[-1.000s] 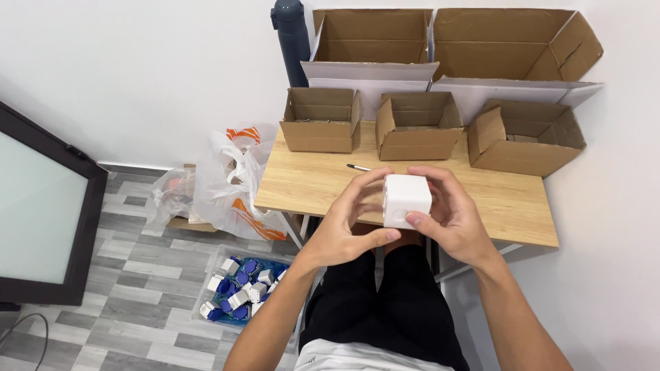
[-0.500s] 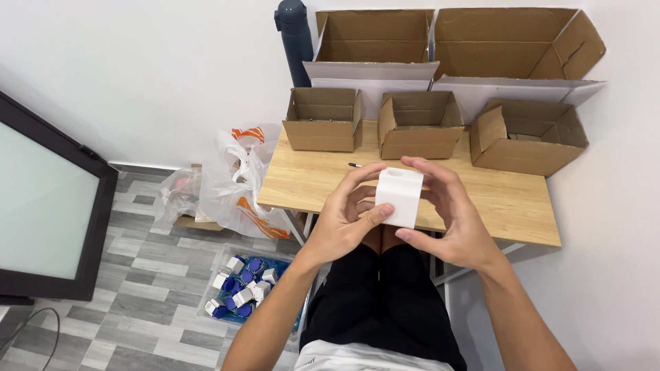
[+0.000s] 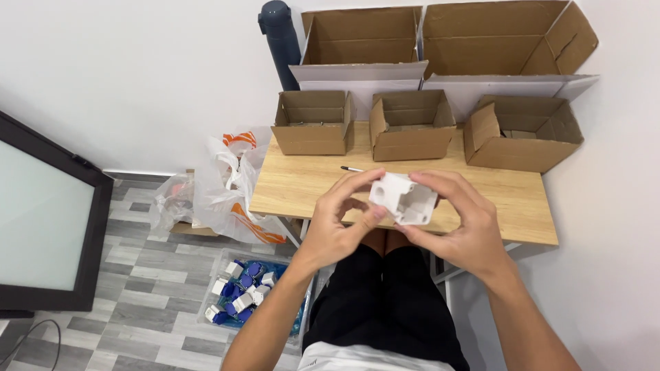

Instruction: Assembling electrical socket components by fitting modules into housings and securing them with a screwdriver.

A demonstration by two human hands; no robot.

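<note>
The left hand [image 3: 340, 223] and the right hand [image 3: 460, 227] are both curled closed around a small white plastic box [image 3: 403, 198], fingers over its far side and thumbs under its near side, holding it in the air tilted so that its hollow side with round holes faces the camera. The box hangs above the near edge of a light wooden table [image 3: 302, 185], over the person's lap. The near half of the table is bare apart from a thin pen [image 3: 352, 169] lying just beyond the left fingertips. Along the far side stand three small open cardboard boxes [image 3: 313, 124], and behind them two larger open cartons [image 3: 361, 41] against the wall, beside a dark upright flask [image 3: 280, 34]. Left of the table, on the floor, lie plastic bags [image 3: 227, 185] and a clear tray of blue and white parts [image 3: 240, 285]; a dark-framed screen [image 3: 41, 227] stands further left.
</note>
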